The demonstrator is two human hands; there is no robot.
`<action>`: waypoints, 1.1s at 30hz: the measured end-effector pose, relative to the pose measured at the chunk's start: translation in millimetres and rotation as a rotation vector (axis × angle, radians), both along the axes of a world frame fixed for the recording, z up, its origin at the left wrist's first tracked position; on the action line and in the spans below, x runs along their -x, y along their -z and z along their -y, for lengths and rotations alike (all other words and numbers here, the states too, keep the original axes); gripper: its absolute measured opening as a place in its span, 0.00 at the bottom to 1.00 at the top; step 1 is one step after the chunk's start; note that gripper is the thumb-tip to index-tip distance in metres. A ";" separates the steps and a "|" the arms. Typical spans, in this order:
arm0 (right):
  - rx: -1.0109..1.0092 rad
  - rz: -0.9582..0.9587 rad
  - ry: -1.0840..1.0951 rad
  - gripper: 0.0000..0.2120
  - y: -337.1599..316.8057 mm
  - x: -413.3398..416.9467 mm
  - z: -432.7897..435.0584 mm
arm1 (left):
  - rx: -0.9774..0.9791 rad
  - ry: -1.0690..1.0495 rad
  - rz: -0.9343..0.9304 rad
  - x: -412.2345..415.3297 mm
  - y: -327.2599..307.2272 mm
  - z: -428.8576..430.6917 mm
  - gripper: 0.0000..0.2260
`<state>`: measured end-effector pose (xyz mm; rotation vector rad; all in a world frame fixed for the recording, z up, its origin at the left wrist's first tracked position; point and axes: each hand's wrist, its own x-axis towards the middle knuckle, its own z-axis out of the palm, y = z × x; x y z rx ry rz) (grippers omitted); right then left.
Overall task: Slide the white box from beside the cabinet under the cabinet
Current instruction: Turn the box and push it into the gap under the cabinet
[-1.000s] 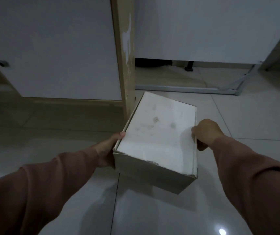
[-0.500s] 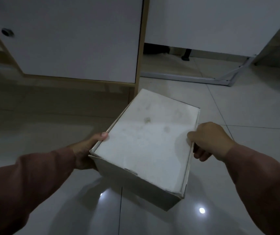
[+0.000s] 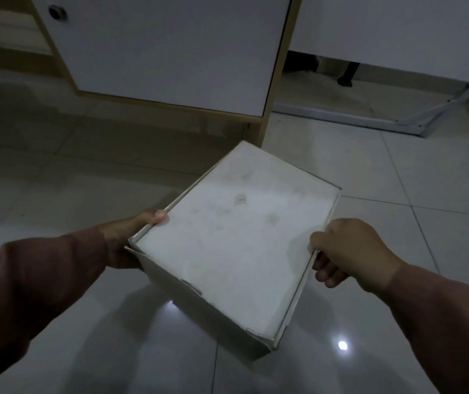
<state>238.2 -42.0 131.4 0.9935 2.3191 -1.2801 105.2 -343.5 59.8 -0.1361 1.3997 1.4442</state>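
- The white rectangular cardboard box now lies in front of the white-doored cabinet with pale wooden edges; a second ago it sat tight against the cabinet's wooden side post, beside it.
- Its far corner is now just in front of that post, and the box is turned at an angle to the cabinet.
- Judged from this, the box has been drawn out and swung round, ready to be pushed into the dark gap under the cabinet, which it has not yet entered.
- The left hand grips the box's left edge, thumb on top of the lid rim, fingers hidden down the side.
- The right hand is closed over the right edge, fingers curled beneath the rim.
- The box rests on the glossy pale tiled floor, between the two hands, nearer the person than the cabinet.
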 end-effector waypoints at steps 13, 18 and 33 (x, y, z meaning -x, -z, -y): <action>-0.009 -0.071 -0.230 0.08 33.2 83.2 57.9 | 0.077 -0.235 -0.026 4.5 15.2 80.1 0.34; -0.043 -0.054 -0.262 0.11 58.5 111.6 75.8 | 0.145 -0.318 -0.004 8.5 26.9 89.9 0.30; -0.194 -0.072 -0.282 0.18 115.0 118.9 82.1 | 0.244 -0.447 0.052 37.4 61.4 55.5 0.13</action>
